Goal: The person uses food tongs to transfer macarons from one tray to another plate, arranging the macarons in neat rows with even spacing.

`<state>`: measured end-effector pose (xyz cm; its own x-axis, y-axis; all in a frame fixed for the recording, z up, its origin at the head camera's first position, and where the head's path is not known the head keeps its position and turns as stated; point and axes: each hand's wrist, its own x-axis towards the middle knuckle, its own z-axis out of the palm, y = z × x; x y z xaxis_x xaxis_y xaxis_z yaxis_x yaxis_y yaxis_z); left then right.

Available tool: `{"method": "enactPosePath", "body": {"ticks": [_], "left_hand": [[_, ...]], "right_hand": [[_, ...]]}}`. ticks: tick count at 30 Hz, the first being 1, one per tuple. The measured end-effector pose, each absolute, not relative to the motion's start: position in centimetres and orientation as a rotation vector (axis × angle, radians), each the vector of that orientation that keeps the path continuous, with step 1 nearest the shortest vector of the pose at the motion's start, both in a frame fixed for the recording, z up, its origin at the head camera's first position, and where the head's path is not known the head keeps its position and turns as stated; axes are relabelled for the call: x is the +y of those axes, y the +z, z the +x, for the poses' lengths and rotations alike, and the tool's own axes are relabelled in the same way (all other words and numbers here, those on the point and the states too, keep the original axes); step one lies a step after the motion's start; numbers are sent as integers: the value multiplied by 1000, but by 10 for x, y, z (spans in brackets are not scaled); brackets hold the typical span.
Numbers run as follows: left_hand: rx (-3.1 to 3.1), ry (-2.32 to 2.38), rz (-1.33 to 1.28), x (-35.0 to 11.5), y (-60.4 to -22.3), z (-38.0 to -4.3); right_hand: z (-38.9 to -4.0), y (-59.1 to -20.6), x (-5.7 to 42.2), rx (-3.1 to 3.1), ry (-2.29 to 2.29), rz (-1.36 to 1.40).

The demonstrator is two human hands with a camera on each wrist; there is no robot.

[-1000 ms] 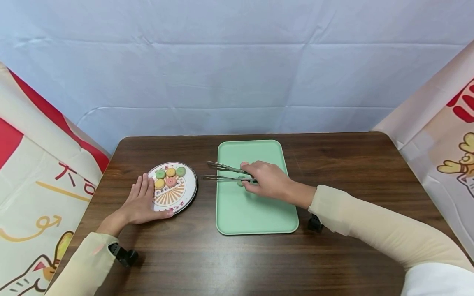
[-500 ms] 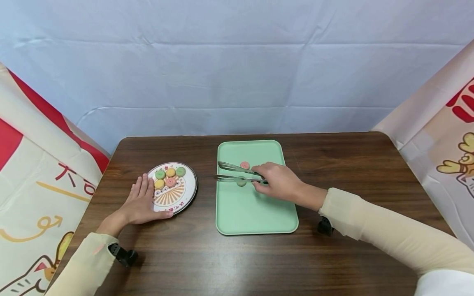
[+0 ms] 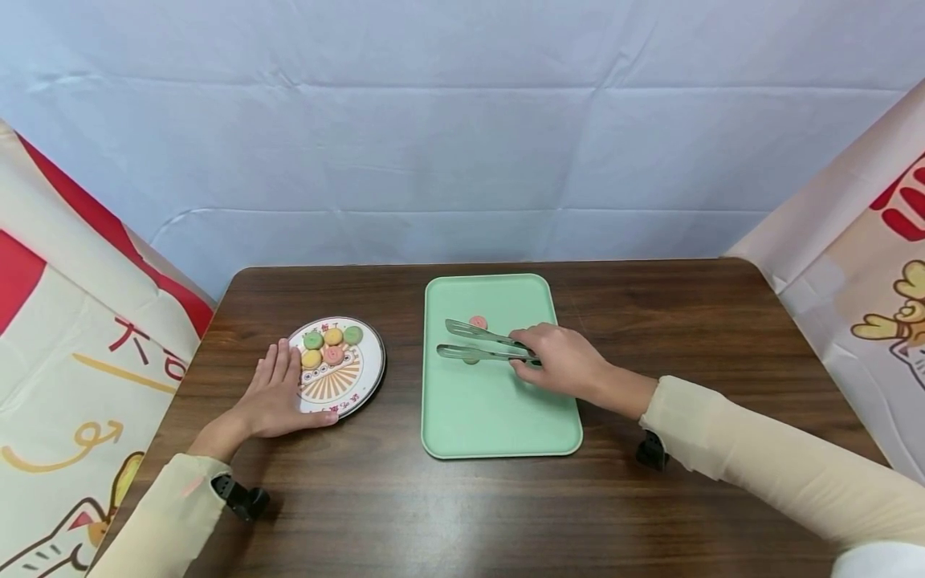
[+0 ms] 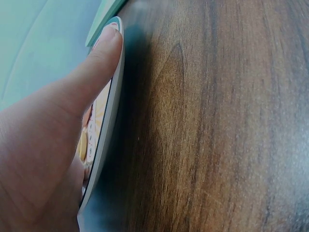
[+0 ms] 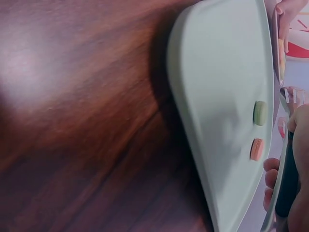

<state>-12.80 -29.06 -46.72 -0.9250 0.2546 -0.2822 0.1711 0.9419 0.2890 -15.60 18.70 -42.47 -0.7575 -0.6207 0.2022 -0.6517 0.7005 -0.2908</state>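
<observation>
My left hand point(image 3: 269, 401) rests on the near left rim of a round printed plate point(image 3: 371, 365), fingers straight and thumb out along the edge. Several green, yellow and pink macarons point(image 3: 333, 355) sit toward the plate's far side. Over a light green tray point(image 3: 499, 425), my right hand point(image 3: 560, 361) grips metal serving tongs point(image 3: 457, 352), their arms spread apart and pointing left with nothing between the tips. A pink macaron point(image 3: 478, 321) lies on the tray just beyond the tongs. The green macaron point(image 5: 259, 113), whole in the right wrist view, is mostly covered by the tongs in the head view.
A dark wooden table point(image 3: 405, 514) carries plate and tray, with a strip of wood between them. Behind its far edge hangs a pale cloth point(image 3: 462, 160). Printed cloths point(image 3: 79, 385) flank both sides.
My right hand has drawn the tongs rightward from the tray's left edge, back over the tray. The pink macaron has come into view. My left hand has stayed on the plate.
</observation>
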Motion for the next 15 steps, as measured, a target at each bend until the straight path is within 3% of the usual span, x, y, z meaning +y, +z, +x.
{"method": "enactPosePath", "body": {"ticks": [15], "left_hand": [[2756,403,299,-287,-460,-126]], "right_hand": [[-152,-432,204,-2825,475,1045]]}}
